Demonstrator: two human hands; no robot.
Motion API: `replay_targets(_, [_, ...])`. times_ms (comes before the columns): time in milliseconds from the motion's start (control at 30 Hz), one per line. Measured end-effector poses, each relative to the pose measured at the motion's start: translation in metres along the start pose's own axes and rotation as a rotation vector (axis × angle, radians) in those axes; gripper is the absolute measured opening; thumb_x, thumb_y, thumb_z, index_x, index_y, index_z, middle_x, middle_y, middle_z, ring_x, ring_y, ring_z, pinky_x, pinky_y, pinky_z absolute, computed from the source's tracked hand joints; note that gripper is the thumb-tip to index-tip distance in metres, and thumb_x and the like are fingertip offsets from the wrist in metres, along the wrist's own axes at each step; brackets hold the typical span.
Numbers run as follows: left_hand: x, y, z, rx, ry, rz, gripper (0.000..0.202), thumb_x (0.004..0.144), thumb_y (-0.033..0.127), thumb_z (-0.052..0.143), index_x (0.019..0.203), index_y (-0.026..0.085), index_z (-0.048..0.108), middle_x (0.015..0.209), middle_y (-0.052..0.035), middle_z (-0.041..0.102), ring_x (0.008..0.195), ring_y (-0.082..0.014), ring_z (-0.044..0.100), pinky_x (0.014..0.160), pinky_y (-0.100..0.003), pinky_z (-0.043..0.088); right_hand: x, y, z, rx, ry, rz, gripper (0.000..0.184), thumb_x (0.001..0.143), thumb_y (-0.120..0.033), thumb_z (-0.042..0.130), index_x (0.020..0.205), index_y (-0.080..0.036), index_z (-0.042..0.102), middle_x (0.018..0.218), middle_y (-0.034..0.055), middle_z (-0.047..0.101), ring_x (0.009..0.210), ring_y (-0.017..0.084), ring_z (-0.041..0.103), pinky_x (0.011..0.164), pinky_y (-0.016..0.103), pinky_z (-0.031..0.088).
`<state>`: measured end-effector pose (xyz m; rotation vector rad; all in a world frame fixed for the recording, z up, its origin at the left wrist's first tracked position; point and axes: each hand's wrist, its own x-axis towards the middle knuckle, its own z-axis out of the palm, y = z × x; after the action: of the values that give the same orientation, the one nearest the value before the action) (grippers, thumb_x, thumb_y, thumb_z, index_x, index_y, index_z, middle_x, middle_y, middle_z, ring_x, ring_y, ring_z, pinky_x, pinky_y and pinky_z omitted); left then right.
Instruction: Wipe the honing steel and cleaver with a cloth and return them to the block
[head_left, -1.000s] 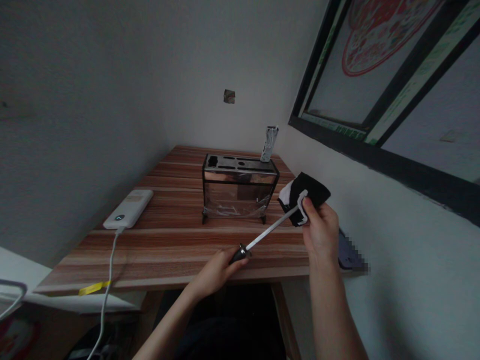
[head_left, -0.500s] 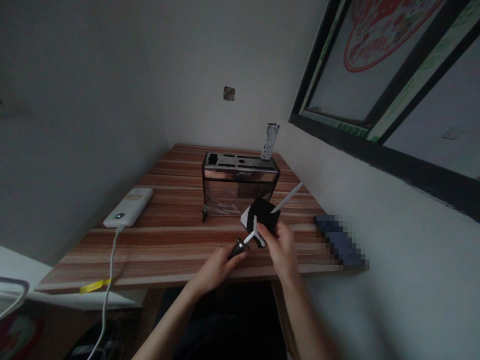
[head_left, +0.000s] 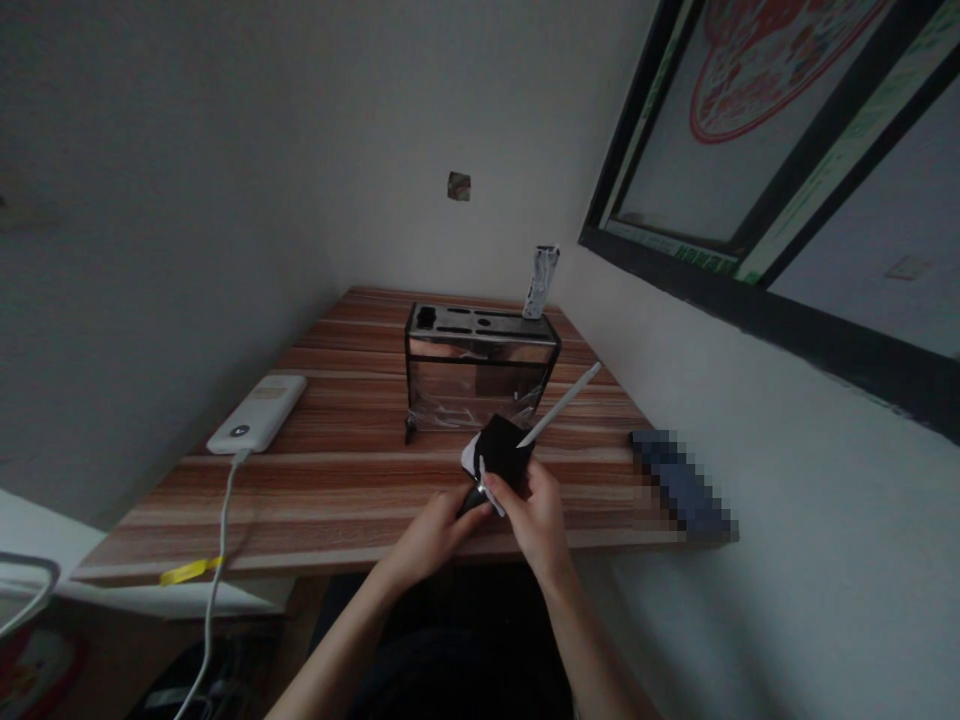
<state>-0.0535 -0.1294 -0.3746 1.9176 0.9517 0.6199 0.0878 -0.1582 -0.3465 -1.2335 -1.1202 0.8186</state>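
My left hand point(head_left: 435, 525) is closed around the dark handle point(head_left: 472, 499) of a sharpening rod point(head_left: 562, 402), a long whitish shaft with a silvery collar. The rod slants up to the right, its far end free above the table. My right hand point(head_left: 536, 515) pinches a black cloth-like piece point(head_left: 501, 448) with a white side, folded around the rod close to the handle. Most of the shaft's lower part is hidden under it. Behind my hands stands a slotted knife block point(head_left: 480, 385) with a shiny front and clear plastic wrap. A plastic-wrapped handle point(head_left: 541, 282) sticks up at its right end.
On the left of the wood-grain table point(head_left: 337, 500) lies a white power bank point(head_left: 259, 413) with a white cable point(head_left: 219, 560) hanging over the edge. Yellow tape point(head_left: 187, 572) is at the front edge. A blurred dark blue object point(head_left: 682, 485) lies at the right, beside the wall.
My right hand has slid the black cloth-like piece down and left along the rod to the handle. More of the far shaft shows now. My left hand has hardly moved.
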Motion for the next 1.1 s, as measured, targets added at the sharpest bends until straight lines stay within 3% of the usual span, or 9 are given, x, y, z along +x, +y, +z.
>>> replay_targets(300, [0.001,0.002,0.002,0.008,-0.007,0.015,0.033,0.089,0.041,0.045,0.096,0.014,0.061,0.086,-0.0041,0.067,0.077,-0.0183,0.059,0.070,-0.024,0.042,0.007,0.000,-0.010,0.036,0.037,-0.009,0.029,0.068,-0.033,0.072,0.090,-0.016,0.066,0.084,0.0068,0.072,0.076,0.021,0.067,0.067,0.030,0.053])
replay_targets(700, [-0.003,0.002,0.001,0.034,-0.016,0.020,0.033,0.090,0.042,0.043,0.101,0.016,0.061,0.091,-0.0044,0.068,0.082,-0.0193,0.061,0.076,-0.026,0.043,0.037,-0.015,-0.044,0.058,0.146,-0.113,0.027,0.067,-0.033,0.074,0.087,-0.017,0.068,0.080,0.0046,0.072,0.069,0.017,0.065,0.059,0.026,0.051])
replay_targets(933, [-0.004,0.000,0.001,0.044,-0.033,0.020,0.034,0.090,0.042,0.043,0.105,0.018,0.061,0.095,-0.0044,0.068,0.087,-0.0194,0.060,0.082,-0.027,0.043,0.059,-0.034,-0.068,0.044,0.278,-0.261,0.025,0.067,-0.035,0.074,0.082,-0.017,0.068,0.079,0.0040,0.071,0.072,0.017,0.064,0.062,0.026,0.050])
replay_targets(1100, [-0.004,0.005,-0.001,0.060,-0.052,0.021,0.033,0.090,0.042,0.042,0.099,0.017,0.060,0.090,-0.0035,0.067,0.082,-0.0181,0.060,0.076,-0.025,0.043,0.072,-0.041,-0.081,0.110,0.353,-0.303,0.025,0.066,-0.034,0.075,0.081,-0.015,0.069,0.081,0.0039,0.070,0.072,0.016,0.063,0.069,0.029,0.049])
